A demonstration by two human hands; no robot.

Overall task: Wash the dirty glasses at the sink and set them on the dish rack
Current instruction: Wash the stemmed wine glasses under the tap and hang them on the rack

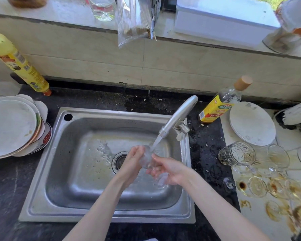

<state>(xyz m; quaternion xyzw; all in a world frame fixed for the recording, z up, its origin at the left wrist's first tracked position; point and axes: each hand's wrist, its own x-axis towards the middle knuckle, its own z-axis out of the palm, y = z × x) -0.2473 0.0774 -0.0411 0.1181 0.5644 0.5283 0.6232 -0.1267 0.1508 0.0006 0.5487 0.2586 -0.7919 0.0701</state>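
Both hands over the sink [42, 197], mid-rinse. Left hand [131, 164] has its fingers curled round the side of a clear glass [146, 158]; right hand [167, 171] cups it from below and the right, thumb on the rim end, fingers [156, 173] wrapped under. The glass lies tilted between the two palms, right under the water stream [155, 142] from the tap [177, 117].

Risks, near to far:
- Wet glass, wet skin. Grip looks light on both sides; if one hand lets go to rotate it, I'd expect it to slip and drop into the steel basin just below the fingers. Chip or break likely.
- Drain [119, 161] sits just left of and behind the left hand; shards would go there.
- Tap spout is close above the fingers. Lifting the glass straight up could knock the rim against it.
- To the right of the right hand, on the desk [207, 153], a cluster of stained dirty glasses [261, 186] stands packed tight, some touching, one patterned glass [236, 153] tipped on its side. Reaching in with a wet hand could topple neighbours or roll that one off.
- Oil bottle [221, 101] further right and behind leans; a bump from an elbow could send it over.
- Plate stack [12, 127] far left of the left hand is uneven, out of the way for now.
- No dish rack in view, so the set-down spot is unknown.
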